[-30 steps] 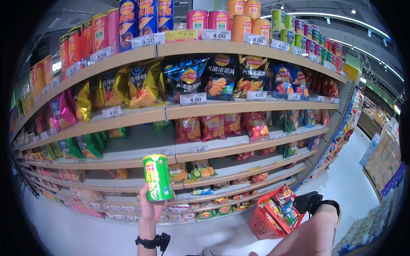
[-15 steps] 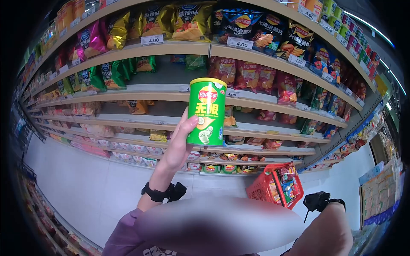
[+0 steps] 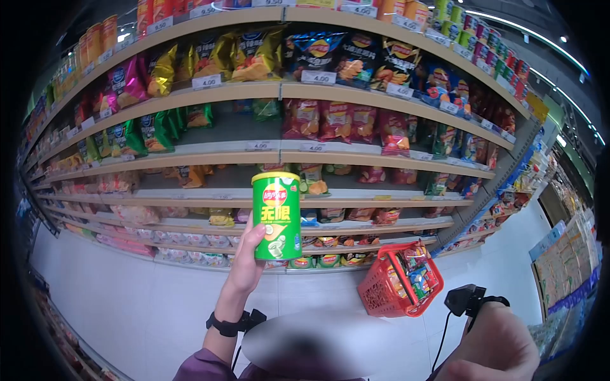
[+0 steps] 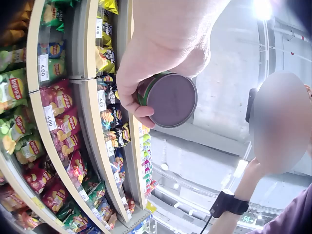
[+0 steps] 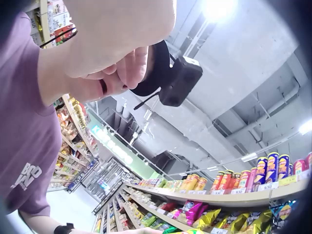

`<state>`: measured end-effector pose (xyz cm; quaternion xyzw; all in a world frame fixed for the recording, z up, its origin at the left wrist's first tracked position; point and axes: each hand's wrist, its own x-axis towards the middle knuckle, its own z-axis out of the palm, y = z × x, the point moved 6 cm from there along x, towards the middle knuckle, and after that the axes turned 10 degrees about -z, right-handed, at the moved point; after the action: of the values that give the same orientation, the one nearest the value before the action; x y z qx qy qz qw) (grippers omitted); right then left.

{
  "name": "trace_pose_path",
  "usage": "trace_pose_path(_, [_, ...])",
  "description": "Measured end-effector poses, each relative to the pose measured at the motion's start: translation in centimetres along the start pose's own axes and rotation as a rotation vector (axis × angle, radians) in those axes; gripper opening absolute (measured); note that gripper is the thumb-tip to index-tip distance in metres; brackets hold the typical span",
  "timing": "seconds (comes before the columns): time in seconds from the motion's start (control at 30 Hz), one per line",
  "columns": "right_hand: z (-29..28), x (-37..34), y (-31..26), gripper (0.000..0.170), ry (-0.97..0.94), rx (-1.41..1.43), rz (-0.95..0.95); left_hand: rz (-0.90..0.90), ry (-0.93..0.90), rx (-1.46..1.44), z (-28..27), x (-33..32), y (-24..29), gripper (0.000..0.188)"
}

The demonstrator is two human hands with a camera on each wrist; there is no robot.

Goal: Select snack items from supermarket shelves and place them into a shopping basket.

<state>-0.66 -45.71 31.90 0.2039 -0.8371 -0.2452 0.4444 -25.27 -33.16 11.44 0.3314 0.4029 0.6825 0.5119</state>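
My left hand (image 3: 244, 260) grips a green potato chip can (image 3: 276, 216) with a yellow lid, holding it upright in front of the shelves. The thumb lies across the front label. From the left wrist view, fingers curl round the can's side and its grey round base (image 4: 173, 101) faces the camera. My right hand (image 3: 499, 346) is raised close to my head at lower right. In the right wrist view its fingers (image 5: 134, 68) are loosely bent beside a black head-worn camera (image 5: 181, 80), and nothing shows in them.
A red shopping basket (image 3: 384, 295) with snack packs stands on the floor (image 3: 305, 289), right of centre. Curved shelves (image 3: 222, 146) carry chip bags, cans and price tags. Stacked cartons (image 3: 562, 270) stand across the aisle at far right.
The can has come nearer to me since the first frame, turning its label front to the camera. The view tilted down, then partly back up. My right hand has come closer to my head.
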Motion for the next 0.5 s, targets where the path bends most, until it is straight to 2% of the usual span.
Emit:
trace_pose_path(0.03, [0.1,-1.1,0.0,0.037,0.049,-0.026,-0.095,-0.018,-0.038,-0.002,0.0,0.4,-0.8,0.055])
trace_pose_path(0.13, [-0.7,-1.6,-0.1,0.032,0.005,-0.110,-0.143,-0.036,-0.107,-0.006,2.3,1.2,-2.0,0.055])
trace_pose_path(0.33, [-4.1,-3.9,1.4,0.032,0.019,-0.105,0.122,-0.083,-0.204,0.036,8.0,3.6,-3.5,0.057])
trace_pose_path(0.5, [-8.0,-9.7,5.1,0.027,-0.055,-0.021,-0.022,-0.129,-0.358,0.027,14.1,8.5,-7.0,0.063])
